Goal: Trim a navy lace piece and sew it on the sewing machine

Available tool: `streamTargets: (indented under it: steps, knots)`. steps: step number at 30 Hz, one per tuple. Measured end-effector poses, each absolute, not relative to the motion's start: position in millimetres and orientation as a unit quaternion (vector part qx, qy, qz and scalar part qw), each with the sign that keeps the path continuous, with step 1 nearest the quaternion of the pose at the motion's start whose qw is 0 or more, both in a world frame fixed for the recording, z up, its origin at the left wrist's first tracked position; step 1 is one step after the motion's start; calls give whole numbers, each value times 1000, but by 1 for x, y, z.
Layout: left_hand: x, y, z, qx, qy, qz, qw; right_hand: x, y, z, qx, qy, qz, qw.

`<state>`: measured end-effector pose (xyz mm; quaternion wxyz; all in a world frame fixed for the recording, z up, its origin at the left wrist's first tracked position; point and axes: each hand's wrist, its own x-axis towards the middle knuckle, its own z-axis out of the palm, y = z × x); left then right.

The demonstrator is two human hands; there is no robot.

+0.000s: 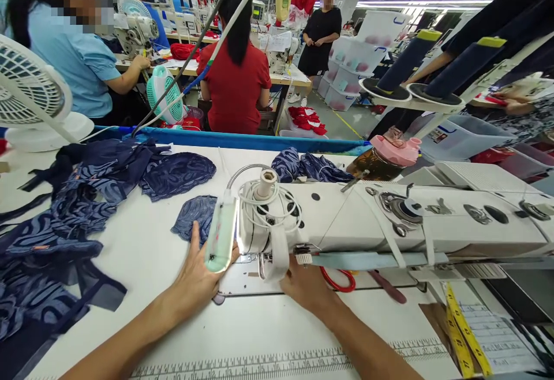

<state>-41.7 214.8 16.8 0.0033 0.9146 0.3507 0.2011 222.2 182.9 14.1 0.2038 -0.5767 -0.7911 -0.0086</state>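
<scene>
My left hand (199, 279) lies on the white table left of the needle area of a sewing machine (346, 218). Its fingers are spread, one touching the edge of a navy lace piece (193, 215); a pale green lamp (220, 233) hides part of the hand. On the other side of the needle, my right hand (303, 285) has its fingers curled in by the machine head. Whatever these fingers pinch is hidden. Another navy lace cup piece (178, 173) lies behind the first one.
Navy garments (56, 235) are heaped on the left, near a white fan (34, 91). Red scissor handles (340, 280), a yellow measuring tape (463, 331) and a pink-lidded jar (385, 157) are around the machine. Thread cones (407, 62) stand at the right. Several people work beyond the blue edge.
</scene>
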Motion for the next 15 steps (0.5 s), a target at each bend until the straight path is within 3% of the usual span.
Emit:
streamTargets:
  steps: [3, 8, 15]
  knots:
    - [-41, 214, 16, 919, 345, 190, -5, 215, 179, 21, -530, -815, -7, 235]
    - [-41, 215, 17, 924, 340, 174, -16, 204, 181, 32, -411, -826, 14, 387]
    - [-39, 214, 16, 917, 363, 166, 1, 207, 184, 28, -401, -828, 25, 392]
